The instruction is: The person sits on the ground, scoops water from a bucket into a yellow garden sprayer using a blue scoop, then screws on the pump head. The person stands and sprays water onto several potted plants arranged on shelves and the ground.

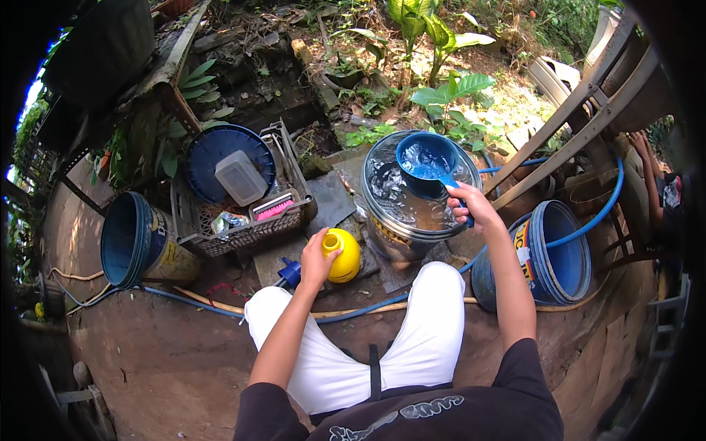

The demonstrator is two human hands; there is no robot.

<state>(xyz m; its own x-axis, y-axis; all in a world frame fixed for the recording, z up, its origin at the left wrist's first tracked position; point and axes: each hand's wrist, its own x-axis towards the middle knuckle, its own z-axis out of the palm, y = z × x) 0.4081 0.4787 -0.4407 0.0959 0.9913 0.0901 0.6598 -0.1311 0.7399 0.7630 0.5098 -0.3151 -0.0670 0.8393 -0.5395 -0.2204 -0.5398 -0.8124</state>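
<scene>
My right hand [474,205] is closed round the handle of a blue dipper [421,176] with water in it. The dipper is over a large bucket [382,231] of water; whether it touches the surface I cannot tell. My left hand [318,259] grips a round yellow bottle [344,266] by its side, near the uncapped neck, which points up. Left of that hand is a dark blue plastic piece [290,271] with a thin grey tube, like a sprayer head, partly hidden by the wrist. The bottle stands low between the bucket and my left knee.
A grey crate [220,246] holds a blue lid [197,165], a clear tub [241,178] and a pink brush [273,208]. Tipped buckets lie at left [169,257] and right [515,268]. Hoses [368,310] cross the ground. Another person's arm [649,173] shows far right.
</scene>
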